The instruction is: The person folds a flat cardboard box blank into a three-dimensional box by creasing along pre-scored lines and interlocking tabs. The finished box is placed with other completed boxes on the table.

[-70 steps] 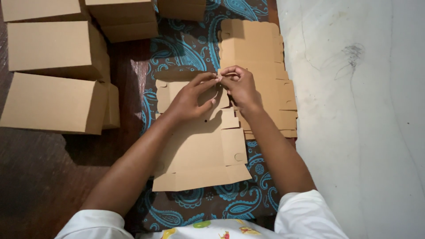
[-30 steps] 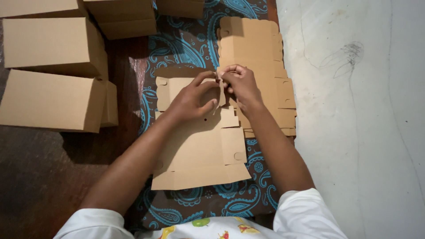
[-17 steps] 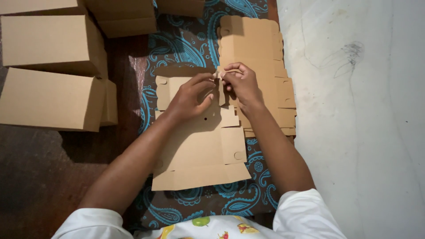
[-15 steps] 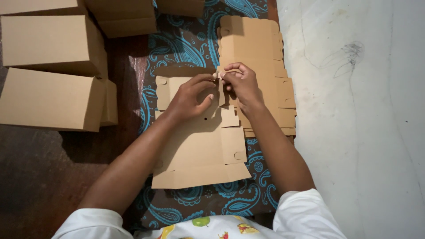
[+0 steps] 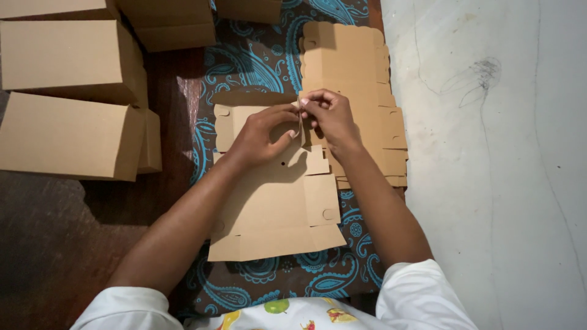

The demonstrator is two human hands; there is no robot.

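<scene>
I pinch the blank's (image 5: 275, 201) raised flap (image 5: 299, 125) between left hand (image 5: 260, 134) and right hand (image 5: 330, 116), stack (image 5: 361, 79) just right.

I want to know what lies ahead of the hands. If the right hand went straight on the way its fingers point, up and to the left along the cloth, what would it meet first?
The right hand would almost at once meet the small upright flap of the flat brown cardboard box blank pinched between both hands, then the left hand's fingers. Depth is hard to judge.
</scene>
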